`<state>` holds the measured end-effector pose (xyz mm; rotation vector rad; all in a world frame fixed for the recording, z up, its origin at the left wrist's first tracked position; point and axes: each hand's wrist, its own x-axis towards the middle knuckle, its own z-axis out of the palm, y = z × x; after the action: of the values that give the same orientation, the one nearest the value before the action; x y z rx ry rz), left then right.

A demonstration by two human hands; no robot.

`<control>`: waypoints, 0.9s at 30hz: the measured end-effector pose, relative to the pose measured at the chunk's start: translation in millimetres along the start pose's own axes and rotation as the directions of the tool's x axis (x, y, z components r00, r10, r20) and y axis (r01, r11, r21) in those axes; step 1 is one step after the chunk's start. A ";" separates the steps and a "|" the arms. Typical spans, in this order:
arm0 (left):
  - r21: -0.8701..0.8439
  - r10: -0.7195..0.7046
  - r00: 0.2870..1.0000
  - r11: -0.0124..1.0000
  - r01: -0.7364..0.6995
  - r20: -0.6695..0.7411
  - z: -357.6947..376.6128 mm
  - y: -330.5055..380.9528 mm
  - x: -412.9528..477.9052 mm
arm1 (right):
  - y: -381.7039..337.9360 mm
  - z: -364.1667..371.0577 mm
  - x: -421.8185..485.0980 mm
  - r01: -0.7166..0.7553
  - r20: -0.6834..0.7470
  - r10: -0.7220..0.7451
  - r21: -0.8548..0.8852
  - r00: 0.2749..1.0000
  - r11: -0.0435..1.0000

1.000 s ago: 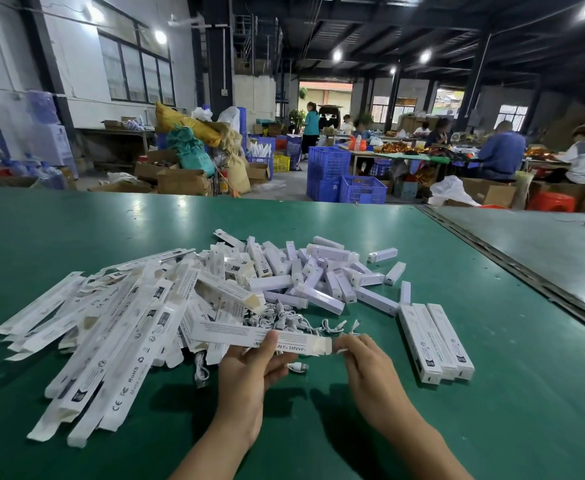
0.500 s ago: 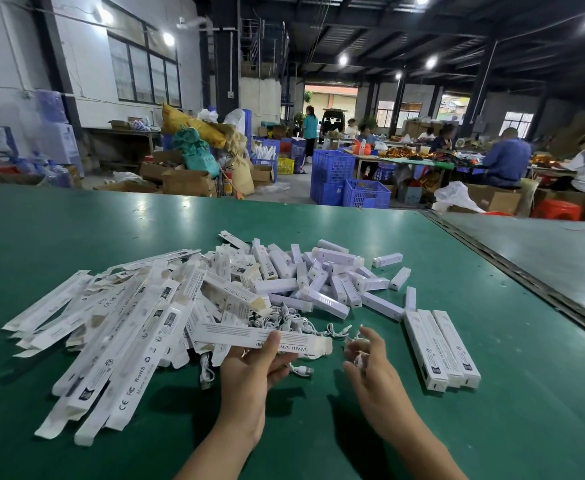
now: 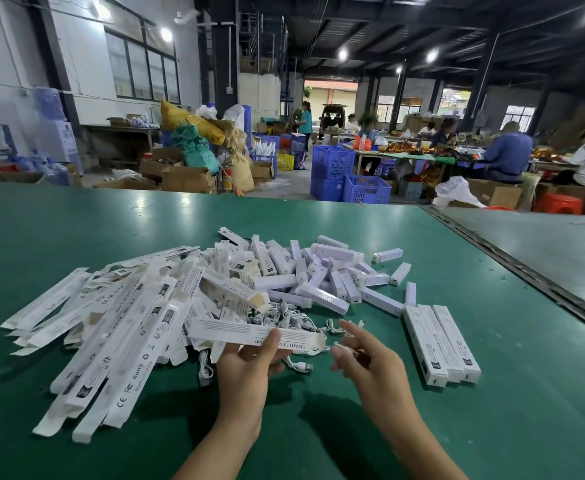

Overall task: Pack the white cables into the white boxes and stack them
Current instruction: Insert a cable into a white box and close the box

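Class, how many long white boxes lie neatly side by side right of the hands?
3: left box, middle box, right box, touching in one row.

1. Held box (image 3: 256,336): long, white and printed, lying level across the view with a flap showing at its right end. It is pinched in the left hand (image 3: 249,368).
2. Cables (image 3: 284,315): a tangle of thin white leads just behind that box. One USB plug (image 3: 301,366) pokes out beneath it.
3. Flat boxes (image 3: 111,327): a loose heap of long white sleeves, fanned out on the left.
4. Packed boxes (image 3: 441,344): three closed ones on the right, side by side and touching.
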<state>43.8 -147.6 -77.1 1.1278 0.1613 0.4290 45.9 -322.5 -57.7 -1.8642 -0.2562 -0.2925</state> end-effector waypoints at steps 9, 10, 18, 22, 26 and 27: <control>0.110 0.014 0.998 0.994 -0.020 0.059 0.3 -7.1 -5.2 | 2.6 1.3 1.5 -0.100 0.050 0.095 0.096 0.994 0.990; 0.114 0.014 0.998 0.993 -0.021 0.059 0.3 -7.3 -5.4 | 3.1 0.9 2.3 -0.109 0.061 0.103 0.109 0.993 0.988; 0.109 0.007 0.997 0.994 -0.015 0.077 0.3 -5.3 -5.2 | 0.7 -0.4 2.2 -0.181 0.055 0.173 0.244 0.983 0.953; 0.106 0.004 0.996 0.994 -0.013 0.089 0.7 -3.6 -6.2 | -1.2 1.1 1.8 -0.235 0.069 0.225 0.294 0.972 0.926; 0.098 -0.003 0.998 0.995 -0.003 0.064 -1.7 -4.2 -3.1 | -3.8 0.7 -0.2 -0.269 0.139 0.235 0.339 0.962 0.901; 0.097 -0.004 0.998 0.995 -0.002 0.059 -1.8 -4.2 -2.7 | -4.1 0.5 -0.5 -0.272 0.146 0.236 0.334 0.961 0.902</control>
<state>41.8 -148.7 -81.9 1.2350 0.1317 0.3900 44.1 -320.8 -54.3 -1.5350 -0.1207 0.0307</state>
